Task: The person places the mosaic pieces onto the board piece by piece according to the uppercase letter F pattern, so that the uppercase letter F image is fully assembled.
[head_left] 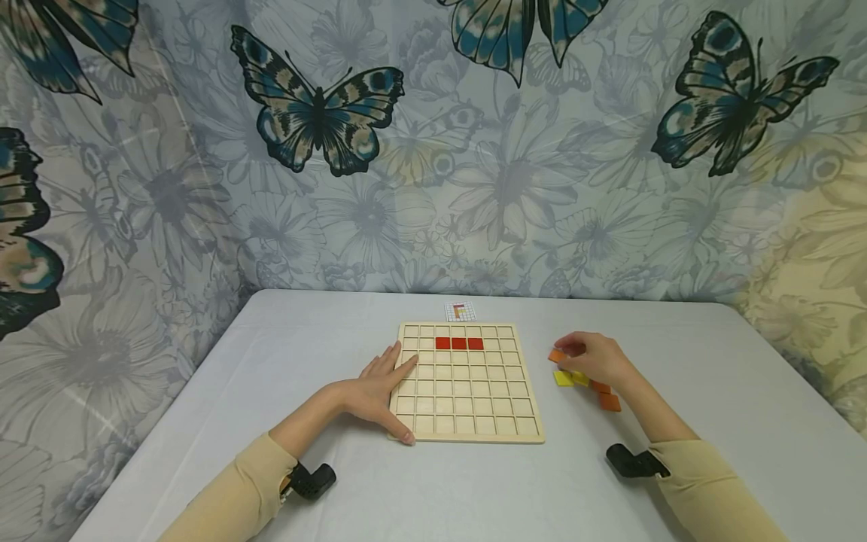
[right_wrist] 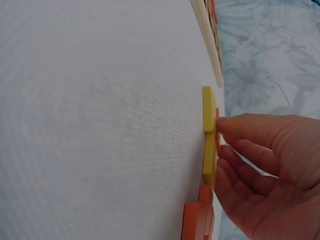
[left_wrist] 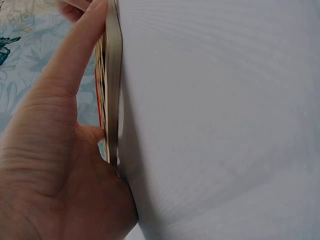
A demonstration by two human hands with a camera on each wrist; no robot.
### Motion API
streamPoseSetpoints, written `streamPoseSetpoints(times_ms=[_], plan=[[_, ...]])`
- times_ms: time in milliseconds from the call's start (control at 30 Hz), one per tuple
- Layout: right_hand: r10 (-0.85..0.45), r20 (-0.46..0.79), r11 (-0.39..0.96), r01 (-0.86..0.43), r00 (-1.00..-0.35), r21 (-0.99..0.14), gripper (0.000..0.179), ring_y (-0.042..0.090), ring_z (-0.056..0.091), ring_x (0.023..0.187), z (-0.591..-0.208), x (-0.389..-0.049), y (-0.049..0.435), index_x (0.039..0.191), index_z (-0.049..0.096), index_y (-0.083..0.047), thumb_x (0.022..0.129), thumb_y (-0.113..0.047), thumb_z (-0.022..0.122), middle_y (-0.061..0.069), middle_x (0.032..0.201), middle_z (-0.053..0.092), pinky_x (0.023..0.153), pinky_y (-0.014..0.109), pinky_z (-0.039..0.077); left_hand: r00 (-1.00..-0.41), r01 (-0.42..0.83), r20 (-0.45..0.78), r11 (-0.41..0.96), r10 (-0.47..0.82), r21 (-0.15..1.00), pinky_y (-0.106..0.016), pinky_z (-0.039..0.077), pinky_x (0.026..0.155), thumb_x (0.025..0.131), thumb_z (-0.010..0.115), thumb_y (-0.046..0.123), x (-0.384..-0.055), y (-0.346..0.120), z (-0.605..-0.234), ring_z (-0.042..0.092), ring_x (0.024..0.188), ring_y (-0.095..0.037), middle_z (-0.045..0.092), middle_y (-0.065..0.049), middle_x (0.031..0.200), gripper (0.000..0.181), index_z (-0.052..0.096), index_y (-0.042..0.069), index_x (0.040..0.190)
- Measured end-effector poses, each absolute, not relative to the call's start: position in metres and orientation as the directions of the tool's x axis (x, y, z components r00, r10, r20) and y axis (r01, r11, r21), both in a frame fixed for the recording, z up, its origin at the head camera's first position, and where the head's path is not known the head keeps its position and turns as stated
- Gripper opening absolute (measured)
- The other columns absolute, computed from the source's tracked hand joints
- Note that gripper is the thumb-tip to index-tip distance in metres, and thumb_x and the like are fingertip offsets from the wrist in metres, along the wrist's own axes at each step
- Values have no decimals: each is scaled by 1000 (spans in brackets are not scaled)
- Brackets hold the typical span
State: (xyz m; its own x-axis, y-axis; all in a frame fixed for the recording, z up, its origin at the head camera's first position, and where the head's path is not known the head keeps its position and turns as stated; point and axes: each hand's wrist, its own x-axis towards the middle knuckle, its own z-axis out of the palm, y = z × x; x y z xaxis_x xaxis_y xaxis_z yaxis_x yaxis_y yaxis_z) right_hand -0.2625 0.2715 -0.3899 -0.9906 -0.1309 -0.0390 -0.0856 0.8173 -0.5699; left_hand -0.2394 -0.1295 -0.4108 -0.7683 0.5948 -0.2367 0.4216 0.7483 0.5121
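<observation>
A pale wooden grid board [head_left: 466,408] lies on the white table. Three red square tiles [head_left: 459,344] sit side by side in its second row from the far edge. My left hand [head_left: 371,390] rests spread along the board's left edge, the thumb by the near left corner. To the right of the board, my right hand [head_left: 599,358] pinches an orange tile [head_left: 556,355] between thumb and fingers. Yellow tiles [right_wrist: 208,111] lie just under that hand in the right wrist view. Beside them are more orange tiles [head_left: 609,403], partly covered by the hand in the head view.
A small printed card [head_left: 460,311] with a coloured grid pattern lies beyond the board's far edge. Behind the white table [head_left: 325,324] hangs a butterfly-patterned cloth [head_left: 433,226]. Black devices [head_left: 313,482] are strapped at both wrists.
</observation>
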Motion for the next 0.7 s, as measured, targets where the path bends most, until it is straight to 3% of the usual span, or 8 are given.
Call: streamPoseSetpoints(times_ms=[700], plan=[[-117,29,792,-111,-993,-601,44,29,61,94,-396,-264,269,119,63,4,84,-18,76,14,100,67,79,40,51,-766,423,-237,746,597,514,-47,-5,117,62,85,59,-241,-130,-411,-18,146,-27,-19,-17,159,133,4,16,158]])
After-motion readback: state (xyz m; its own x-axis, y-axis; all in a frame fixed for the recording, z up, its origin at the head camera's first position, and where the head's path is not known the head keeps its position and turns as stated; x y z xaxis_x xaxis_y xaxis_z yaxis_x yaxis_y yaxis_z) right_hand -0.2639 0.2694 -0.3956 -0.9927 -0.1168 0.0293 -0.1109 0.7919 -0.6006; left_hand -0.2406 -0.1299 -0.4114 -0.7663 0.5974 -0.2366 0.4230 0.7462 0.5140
